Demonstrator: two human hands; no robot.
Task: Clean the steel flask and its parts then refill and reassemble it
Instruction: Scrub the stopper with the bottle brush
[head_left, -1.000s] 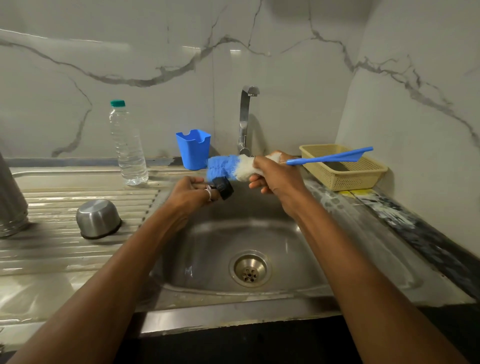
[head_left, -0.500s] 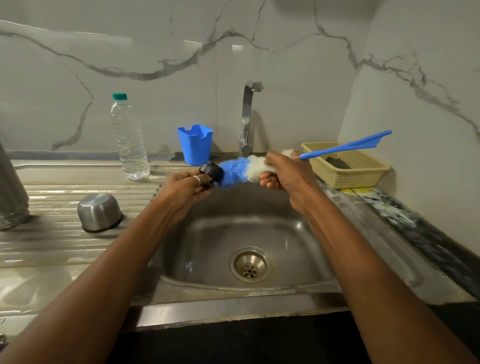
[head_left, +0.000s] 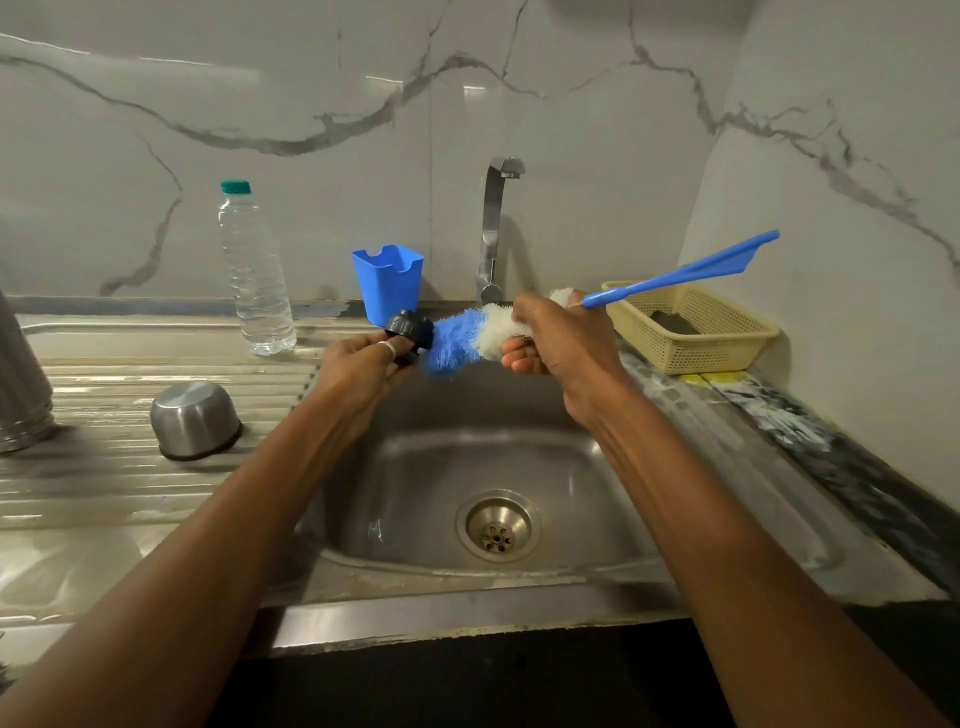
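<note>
My left hand (head_left: 363, 364) pinches a small black flask stopper (head_left: 409, 328) above the sink's back rim. My right hand (head_left: 553, 343) grips a bottle brush (head_left: 457, 340) around its white bristles; the blue bristle tip presses against the stopper, and the blue handle (head_left: 685, 273) slants up to the right. The steel flask body (head_left: 21, 384) stands at the far left edge, partly cut off. A steel flask cup (head_left: 195, 418) lies upside down on the drainboard.
A steel sink (head_left: 415, 499) with a drain (head_left: 497, 526) lies below my hands, its tap (head_left: 493, 228) shut off behind. A clear water bottle (head_left: 254, 275) and a blue plastic holder (head_left: 388, 283) stand at the back. A yellow basket (head_left: 691, 327) sits on the right counter.
The stopper in my left hand has risen from under the bristles to their left end. The brush has tilted, its handle end climbing higher to the right.
</note>
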